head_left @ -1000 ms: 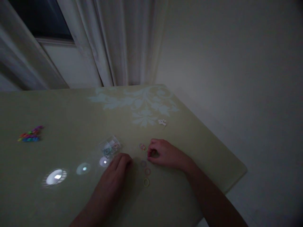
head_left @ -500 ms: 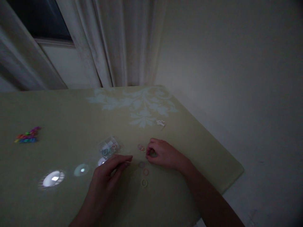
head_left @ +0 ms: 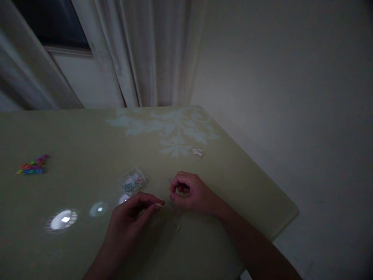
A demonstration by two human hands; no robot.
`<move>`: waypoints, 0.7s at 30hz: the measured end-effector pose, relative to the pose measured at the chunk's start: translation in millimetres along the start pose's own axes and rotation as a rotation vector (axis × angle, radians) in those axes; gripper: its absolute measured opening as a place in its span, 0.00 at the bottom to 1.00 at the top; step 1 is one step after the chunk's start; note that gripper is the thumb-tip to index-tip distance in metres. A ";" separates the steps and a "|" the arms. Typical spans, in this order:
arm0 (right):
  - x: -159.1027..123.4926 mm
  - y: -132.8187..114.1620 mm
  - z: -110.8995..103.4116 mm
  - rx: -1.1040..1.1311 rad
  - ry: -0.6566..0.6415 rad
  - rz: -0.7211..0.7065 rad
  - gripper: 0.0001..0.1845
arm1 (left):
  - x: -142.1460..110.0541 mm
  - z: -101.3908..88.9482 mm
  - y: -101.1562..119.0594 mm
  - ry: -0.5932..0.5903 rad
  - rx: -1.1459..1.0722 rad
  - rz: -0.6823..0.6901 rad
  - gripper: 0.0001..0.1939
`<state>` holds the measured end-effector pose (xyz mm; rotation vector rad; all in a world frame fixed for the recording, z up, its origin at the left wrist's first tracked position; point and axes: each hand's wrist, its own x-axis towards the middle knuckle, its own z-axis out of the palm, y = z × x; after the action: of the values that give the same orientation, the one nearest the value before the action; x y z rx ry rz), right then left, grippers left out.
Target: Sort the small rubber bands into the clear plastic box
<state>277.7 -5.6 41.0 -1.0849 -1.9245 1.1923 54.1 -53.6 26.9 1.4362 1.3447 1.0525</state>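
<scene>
My left hand [head_left: 135,216] is closed in a pinch on a pale small hair tie [head_left: 159,205], whose edge pokes out at the fingertips. Just right of it, my right hand [head_left: 189,192] pinches thumb against index finger. A thin yellowish hair tie [head_left: 169,191] shows at those fingertips, partly hidden. Below the right hand, a light yellow hair tie [head_left: 176,226] lies flat on the table. Other loose ties are mostly covered by the right hand. Behind my left hand, a clear divided box [head_left: 129,179] holds bluish and pinkish ties.
A bundle of bright multicoloured pieces [head_left: 34,166] lies far left on the pale green table [head_left: 72,147]. Small white pieces [head_left: 197,152] lie beyond my right hand. Lamp reflections [head_left: 63,220] shine on the tabletop. Curtains [head_left: 163,54] and a wall [head_left: 276,85] border the table.
My right hand has moved left, closer to my left hand, and now covers several loose ties. The pale tie in my left hand shows more clearly.
</scene>
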 end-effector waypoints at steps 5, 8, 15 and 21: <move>-5.7 -4.3 17.4 0.215 -0.089 0.110 0.05 | -1.9 0.8 -3.3 -0.001 -0.018 -0.019 0.08; -6.0 -3.1 20.5 0.237 -0.079 0.107 0.06 | -1.8 1.2 -6.5 0.002 -0.037 -0.032 0.10; -6.9 -0.5 20.3 0.235 -0.061 0.102 0.06 | 0.9 5.1 -3.8 0.004 -0.094 -0.008 0.11; -7.9 -1.4 20.8 0.230 -0.084 0.086 0.06 | 4.9 4.7 -2.1 -0.055 -0.169 0.044 0.10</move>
<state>263.8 -21.2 33.3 -1.0163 -1.7641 1.4878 58.4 -48.8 23.7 1.3644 1.1611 1.1191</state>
